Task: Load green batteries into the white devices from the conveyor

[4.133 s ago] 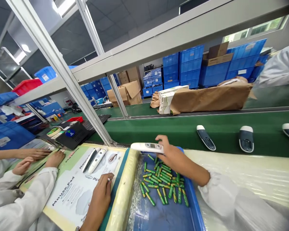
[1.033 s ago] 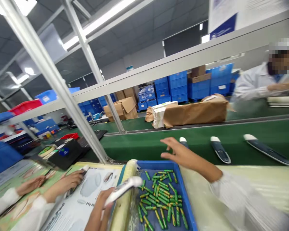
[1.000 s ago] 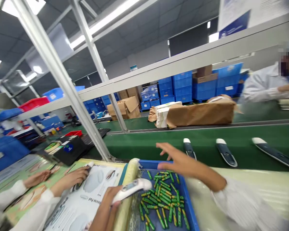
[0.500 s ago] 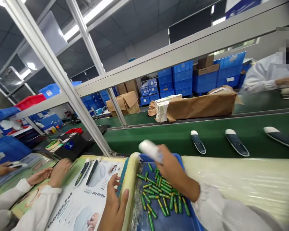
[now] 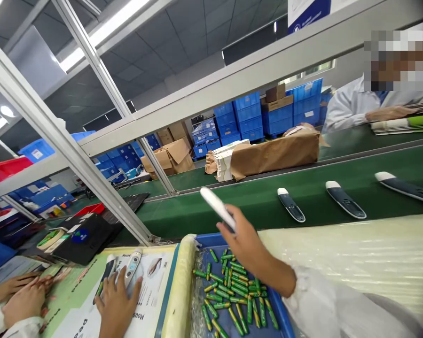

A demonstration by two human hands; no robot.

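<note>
My right hand (image 5: pixel 248 246) grips a white handheld device (image 5: pixel 218 208) above the far edge of a blue tray (image 5: pixel 285 319). Several green-and-gold batteries (image 5: pixel 232 284) lie loose in that tray. My left hand (image 5: pixel 118 300) has its fingers spread over a printed mouse pad sheet (image 5: pixel 151 291). By its fingertips lie a white device with a small display (image 5: pixel 133 266) and a dark one (image 5: pixel 109 270) partly covered by the fingers. Whether the left fingers touch either device is unclear.
Dark devices with white tips (image 5: pixel 345 199) lie spaced along the green conveyor (image 5: pixel 246 206). A metal post (image 5: pixel 91 173) stands at left. Another person's hands (image 5: pixel 26 298) are at far left. Across the belt, a person in white handles stacked sheets (image 5: pixel 405 124). Brown-wrapped goods (image 5: pixel 275 152) lie beyond the conveyor.
My left hand has moved left onto the sheet beside the devices. The white device in my right hand is now tilted side-on. The view has shifted, and the neighbour's hands have come together.
</note>
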